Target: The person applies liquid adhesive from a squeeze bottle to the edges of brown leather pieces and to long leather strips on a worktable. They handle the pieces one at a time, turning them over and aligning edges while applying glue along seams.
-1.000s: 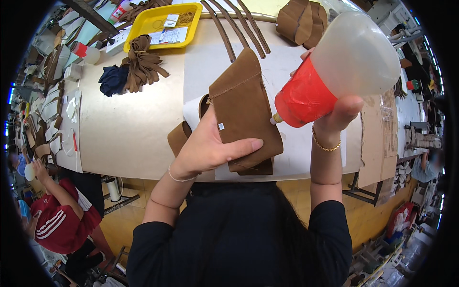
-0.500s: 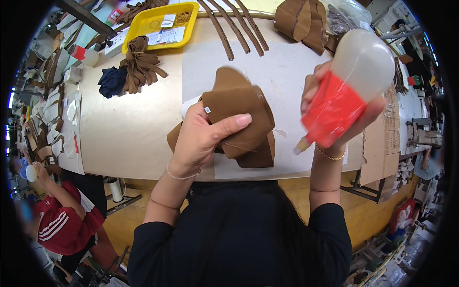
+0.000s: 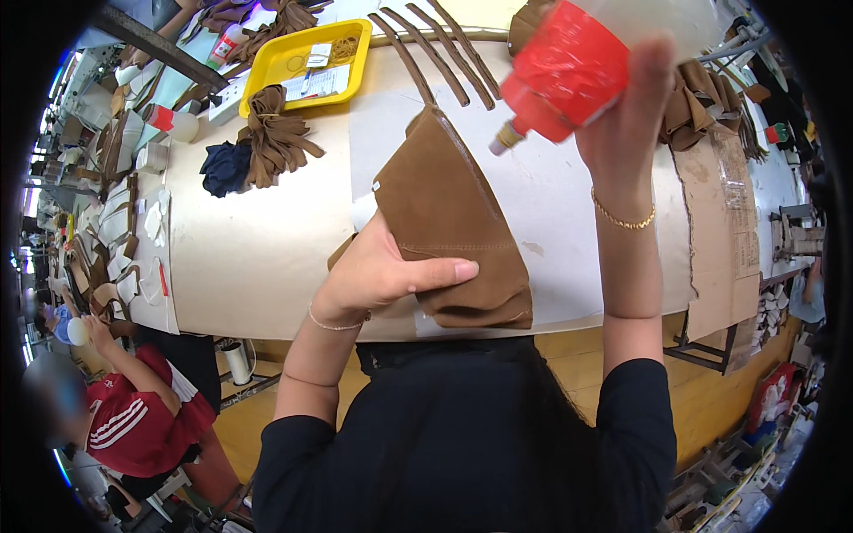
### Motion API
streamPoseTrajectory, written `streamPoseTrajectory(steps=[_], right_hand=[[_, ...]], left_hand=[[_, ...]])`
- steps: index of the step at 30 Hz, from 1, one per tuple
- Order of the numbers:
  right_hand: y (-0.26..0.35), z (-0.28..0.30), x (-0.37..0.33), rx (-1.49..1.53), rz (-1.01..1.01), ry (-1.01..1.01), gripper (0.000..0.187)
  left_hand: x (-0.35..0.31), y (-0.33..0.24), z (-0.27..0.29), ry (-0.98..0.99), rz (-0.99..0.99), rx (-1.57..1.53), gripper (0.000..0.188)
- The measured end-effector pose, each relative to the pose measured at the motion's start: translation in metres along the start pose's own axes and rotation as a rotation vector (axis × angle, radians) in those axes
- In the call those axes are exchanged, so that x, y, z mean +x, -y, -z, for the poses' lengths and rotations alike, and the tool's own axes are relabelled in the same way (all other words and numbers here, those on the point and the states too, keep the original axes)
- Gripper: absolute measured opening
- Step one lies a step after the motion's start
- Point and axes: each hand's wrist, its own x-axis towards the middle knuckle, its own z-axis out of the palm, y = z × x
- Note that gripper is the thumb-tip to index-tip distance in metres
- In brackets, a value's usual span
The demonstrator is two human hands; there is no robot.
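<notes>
My left hand (image 3: 382,271) grips a folded brown leather or fabric piece (image 3: 453,195), thumb pressed on top and fingers hidden beneath. The piece has a stitched seam line, a shiny strip along its right edge and a small white tag on its left edge. My right hand (image 3: 626,133) is wrapped round a squeeze bottle (image 3: 569,71), translucent with a red band. Tilted, its nozzle points down and left, above the piece's right side and apart from it.
A yellow tray (image 3: 355,84) holds papers and rubber bands. Several brown strips (image 3: 458,53) lie at the back. Left of them sit a bundle of brown strips (image 3: 275,138) and dark blue cloth (image 3: 224,169). Cardboard (image 3: 720,231) covers the right side. A person in red (image 3: 133,413) works at left.
The brown piece has opened out into a taller, pointed shape in my left hand. My right hand has carried the bottle up and left, its nozzle now nearer the piece's upper part.
</notes>
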Motion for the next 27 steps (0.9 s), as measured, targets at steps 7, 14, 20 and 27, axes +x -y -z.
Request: streamPoseTrajectory(steps=[7,14,20,27], right_hand=[[-0.008,-0.019,0.021,-0.246,0.141,0.081,0.068],[-0.006,-0.021,0.013,-0.199,0.042,0.119,0.07],[-0.008,-0.025,-0.008,-0.166,-0.031,0.014,0.066],[0.013,0.003,-0.027,-0.37,-0.133,0.374,0.057]], left_hand=[[-0.009,-0.009,-0.006,0.031,0.026,0.021,0.058],[-0.011,-0.011,-0.008,-0.005,0.005,0.03,0.059],[-0.008,-0.007,-0.005,-0.011,-0.036,0.039,0.058],[-0.004,-0.004,-0.006,-0.011,-0.07,-0.019,0.048]])
